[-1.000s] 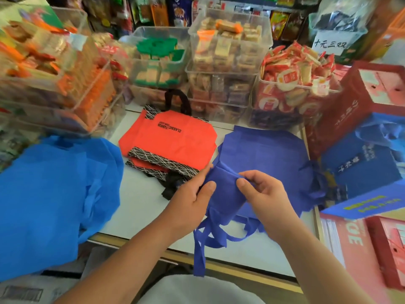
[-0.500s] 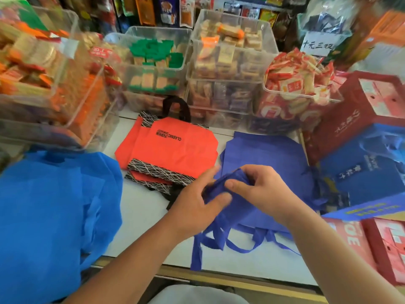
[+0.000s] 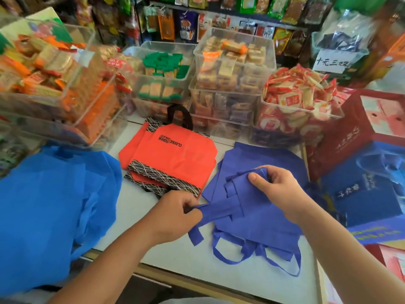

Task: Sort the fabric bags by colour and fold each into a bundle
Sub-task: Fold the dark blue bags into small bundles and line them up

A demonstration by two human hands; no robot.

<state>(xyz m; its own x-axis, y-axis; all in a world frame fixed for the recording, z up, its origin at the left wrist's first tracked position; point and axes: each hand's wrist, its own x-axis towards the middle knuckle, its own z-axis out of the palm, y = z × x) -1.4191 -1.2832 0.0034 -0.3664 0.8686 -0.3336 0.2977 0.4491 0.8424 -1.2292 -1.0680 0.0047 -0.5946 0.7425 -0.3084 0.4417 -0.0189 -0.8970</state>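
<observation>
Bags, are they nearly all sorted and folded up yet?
Sorting looks done: light blue bags, orange bags and dark blue bags lie in separate piles. In hand: the left hand pulls a strap sideways while the right hand grips a fold of the dark blue ones. To do: no pile looks tied into a bundle yet.

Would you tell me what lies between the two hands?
Head view: a dark blue strap, pinched by the left hand, leads to the folded bag the right hand grips.

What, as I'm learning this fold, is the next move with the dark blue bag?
The left hand holds taut the flat handle strap of the dark blue fabric bag; the right hand grips its folded part. Probably wind that strap round the fold.
</observation>
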